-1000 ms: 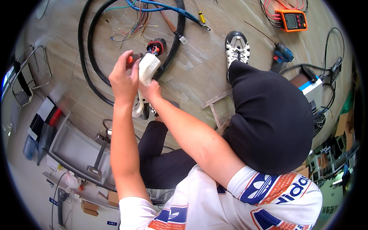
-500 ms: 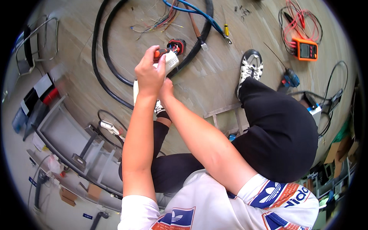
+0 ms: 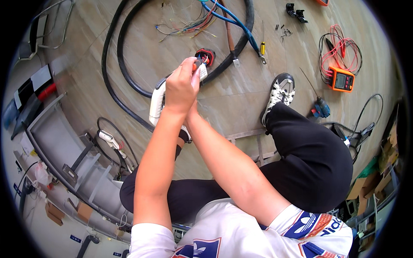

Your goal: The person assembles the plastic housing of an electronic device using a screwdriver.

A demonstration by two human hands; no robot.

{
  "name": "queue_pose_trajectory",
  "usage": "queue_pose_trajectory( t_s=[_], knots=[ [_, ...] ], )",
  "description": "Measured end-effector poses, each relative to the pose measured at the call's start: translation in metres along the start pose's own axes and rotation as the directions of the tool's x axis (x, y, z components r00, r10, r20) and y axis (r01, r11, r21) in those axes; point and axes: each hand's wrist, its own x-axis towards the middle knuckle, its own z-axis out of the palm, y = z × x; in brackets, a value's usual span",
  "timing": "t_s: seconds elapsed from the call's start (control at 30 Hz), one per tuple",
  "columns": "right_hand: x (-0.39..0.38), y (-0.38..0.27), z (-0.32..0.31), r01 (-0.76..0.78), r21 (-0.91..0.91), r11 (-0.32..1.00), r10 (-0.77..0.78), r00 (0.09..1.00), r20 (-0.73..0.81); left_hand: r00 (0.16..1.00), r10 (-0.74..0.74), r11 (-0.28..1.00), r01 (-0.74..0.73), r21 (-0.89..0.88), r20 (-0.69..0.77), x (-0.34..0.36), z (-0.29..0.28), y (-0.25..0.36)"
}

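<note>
White housing: the pistol-shaped shell (image 3: 156, 103) is held above the floor (image 3: 241, 107), partly hidden by the left hand, its grip slanting down to the left.
Connector head: the red-and-black head (image 3: 211, 56) sits at the shell's far end, open toward the hands, with thin coloured wires inside.
Left hand: the hand (image 3: 183, 88) reaches up from the lower edge, its back toward the camera; its fingers are wrapped round an orange-and-black tool handle (image 3: 196, 66) aimed at the wires.
Right hand: the hand (image 3: 193, 110) comes in diagonally from the lower right and is mostly covered by the left; whether its fingers grasp the shell I cannot tell.
Cardboard boxes: an open carton (image 3: 365, 187) stands at right, a small box (image 3: 54, 213) at lower left; contents unreadable.
Floor around: black cable (image 3: 105, 64) loops beside the shell; an orange meter (image 3: 343, 80) and blue drill (image 3: 321, 107) lie well apart at right.
</note>
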Motion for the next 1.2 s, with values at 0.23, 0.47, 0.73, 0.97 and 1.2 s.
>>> queue_pose_trajectory(
  t_s=[0.23,0.47,0.73,0.97,1.2],
  knots=[
    [0.002,0.000,0.001,-0.056,0.289,0.956,0.049,0.998,0.029,0.999,-0.042,0.999,0.043,-0.032,0.017,0.006,0.007,-0.003],
    [0.002,0.000,0.000,-0.086,0.267,0.960,0.081,0.996,0.029,1.000,-0.015,1.000,0.015,-0.009,0.014,0.005,0.011,-0.005],
    [0.003,0.002,-0.006,-0.093,0.255,0.963,0.095,0.995,0.008,1.000,-0.006,1.000,0.006,0.007,0.020,0.008,0.016,-0.001],
    [0.002,0.003,-0.006,-0.102,0.246,0.964,0.103,0.995,0.009,1.000,0.017,0.998,-0.018,0.060,0.016,0.009,0.019,0.000],
    [0.002,0.001,-0.006,-0.101,0.246,0.964,0.102,0.995,0.012,0.999,-0.004,0.997,0.001,0.081,0.032,0.009,0.019,-0.002]
  ],
)
